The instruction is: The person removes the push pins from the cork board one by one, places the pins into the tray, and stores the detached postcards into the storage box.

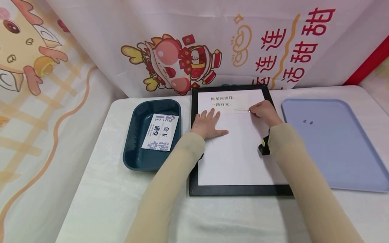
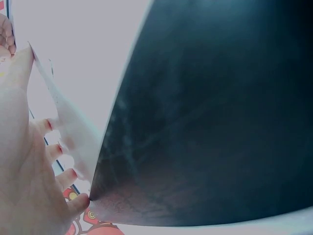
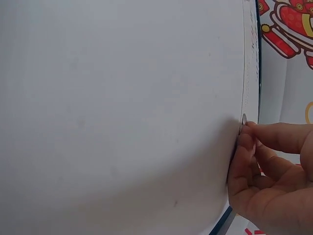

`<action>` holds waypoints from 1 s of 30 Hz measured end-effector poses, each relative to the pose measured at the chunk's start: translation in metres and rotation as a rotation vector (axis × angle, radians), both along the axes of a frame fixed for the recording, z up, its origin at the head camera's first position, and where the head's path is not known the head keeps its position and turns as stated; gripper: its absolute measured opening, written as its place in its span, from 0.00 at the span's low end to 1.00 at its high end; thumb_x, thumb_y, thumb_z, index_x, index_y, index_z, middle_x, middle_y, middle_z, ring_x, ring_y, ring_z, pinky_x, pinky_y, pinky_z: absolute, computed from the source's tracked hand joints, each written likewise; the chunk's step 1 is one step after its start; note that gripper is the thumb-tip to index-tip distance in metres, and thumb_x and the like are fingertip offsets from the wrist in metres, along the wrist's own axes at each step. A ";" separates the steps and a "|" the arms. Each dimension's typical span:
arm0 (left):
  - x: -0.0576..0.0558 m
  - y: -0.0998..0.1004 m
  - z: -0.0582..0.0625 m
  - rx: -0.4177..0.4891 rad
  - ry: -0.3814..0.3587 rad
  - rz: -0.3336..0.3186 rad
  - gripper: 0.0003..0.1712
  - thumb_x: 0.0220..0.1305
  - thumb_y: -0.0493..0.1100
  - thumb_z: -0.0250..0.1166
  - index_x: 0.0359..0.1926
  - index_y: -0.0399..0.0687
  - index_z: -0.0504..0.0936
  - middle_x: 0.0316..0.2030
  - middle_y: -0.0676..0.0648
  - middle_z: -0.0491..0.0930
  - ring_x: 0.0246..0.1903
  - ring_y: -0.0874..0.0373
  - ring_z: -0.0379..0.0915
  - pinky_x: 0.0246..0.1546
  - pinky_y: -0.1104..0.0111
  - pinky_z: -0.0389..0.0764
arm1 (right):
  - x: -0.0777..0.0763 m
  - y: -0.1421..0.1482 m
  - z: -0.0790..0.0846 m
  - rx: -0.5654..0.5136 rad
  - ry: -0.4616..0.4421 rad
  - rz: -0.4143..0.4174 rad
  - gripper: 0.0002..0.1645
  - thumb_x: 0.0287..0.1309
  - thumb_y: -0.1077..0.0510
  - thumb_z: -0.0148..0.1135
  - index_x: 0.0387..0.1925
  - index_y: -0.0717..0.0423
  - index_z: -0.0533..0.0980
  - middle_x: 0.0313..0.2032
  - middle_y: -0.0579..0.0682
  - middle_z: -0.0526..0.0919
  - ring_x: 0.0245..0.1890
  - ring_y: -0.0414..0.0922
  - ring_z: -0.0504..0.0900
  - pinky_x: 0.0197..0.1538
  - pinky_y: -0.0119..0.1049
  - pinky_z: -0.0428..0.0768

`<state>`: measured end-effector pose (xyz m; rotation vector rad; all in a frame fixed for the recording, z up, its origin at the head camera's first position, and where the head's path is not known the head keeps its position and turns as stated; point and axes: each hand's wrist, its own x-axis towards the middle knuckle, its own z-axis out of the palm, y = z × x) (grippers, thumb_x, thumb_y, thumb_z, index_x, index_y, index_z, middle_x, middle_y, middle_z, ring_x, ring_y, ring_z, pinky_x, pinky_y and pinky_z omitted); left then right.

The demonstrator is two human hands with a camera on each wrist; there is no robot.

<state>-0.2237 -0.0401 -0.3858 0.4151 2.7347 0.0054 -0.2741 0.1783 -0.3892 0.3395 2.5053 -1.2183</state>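
Note:
A black-framed white board [image 1: 234, 152] lies on the table, with a white card [image 1: 225, 98] printed with dark characters against its upper part. My left hand [image 1: 207, 125] rests on the board's left side, fingers spread, fingertips at the card's lower left; the same hand [image 2: 29, 161] shows in the left wrist view. At the card's lower right corner my right hand [image 1: 265, 112] pinches a small round silvery piece [image 1: 249, 110] between thumb and finger. The right wrist view shows this hand [image 3: 274, 176] with the piece's thin edge [image 3: 244, 119] against the surface; its exact kind is unclear.
Left of the board stands a dark teal bin [image 1: 133, 158] with a printed card [image 1: 161, 132] in it. A light blue tray [image 1: 337, 145] lies on the right, holding two small dark pieces [image 1: 308, 122]. Printed cloth [image 1: 182, 20] hangs behind the table.

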 end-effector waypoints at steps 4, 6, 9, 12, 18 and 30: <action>0.001 -0.001 0.000 0.002 -0.002 0.004 0.51 0.62 0.74 0.47 0.76 0.57 0.41 0.77 0.48 0.39 0.76 0.46 0.38 0.74 0.50 0.44 | 0.000 -0.001 0.000 -0.002 -0.013 -0.005 0.20 0.66 0.60 0.51 0.53 0.69 0.75 0.46 0.57 0.75 0.37 0.43 0.68 0.38 0.30 0.68; 0.001 -0.001 0.001 -0.001 -0.002 0.005 0.51 0.62 0.74 0.47 0.76 0.57 0.41 0.77 0.48 0.39 0.76 0.46 0.38 0.75 0.51 0.44 | 0.000 -0.001 0.001 -0.001 -0.017 -0.006 0.19 0.65 0.60 0.51 0.53 0.68 0.75 0.44 0.55 0.75 0.37 0.43 0.68 0.38 0.30 0.68; 0.001 -0.002 0.001 -0.003 -0.005 0.007 0.51 0.62 0.74 0.47 0.76 0.57 0.41 0.77 0.48 0.39 0.76 0.46 0.38 0.75 0.51 0.44 | -0.001 -0.001 0.000 -0.004 -0.027 -0.013 0.19 0.65 0.60 0.52 0.53 0.68 0.75 0.42 0.53 0.75 0.36 0.42 0.68 0.38 0.30 0.68; 0.001 -0.002 0.001 -0.006 -0.004 0.008 0.51 0.62 0.75 0.47 0.76 0.57 0.41 0.77 0.48 0.39 0.76 0.46 0.38 0.75 0.51 0.44 | -0.002 -0.001 -0.001 -0.006 -0.031 -0.016 0.19 0.65 0.60 0.52 0.52 0.68 0.76 0.40 0.52 0.76 0.34 0.41 0.69 0.38 0.30 0.69; 0.001 -0.001 -0.002 -0.010 -0.005 0.001 0.51 0.62 0.75 0.46 0.76 0.57 0.41 0.77 0.48 0.39 0.76 0.46 0.38 0.75 0.51 0.44 | 0.000 -0.002 -0.003 0.154 0.035 0.077 0.18 0.62 0.59 0.53 0.46 0.69 0.78 0.35 0.54 0.77 0.34 0.45 0.70 0.35 0.32 0.68; -0.001 0.000 -0.002 -0.013 -0.003 0.004 0.51 0.61 0.75 0.46 0.76 0.58 0.40 0.77 0.48 0.39 0.76 0.46 0.37 0.75 0.50 0.44 | 0.004 -0.008 0.006 0.297 0.107 0.155 0.16 0.63 0.60 0.52 0.41 0.70 0.78 0.33 0.57 0.78 0.31 0.48 0.71 0.33 0.35 0.68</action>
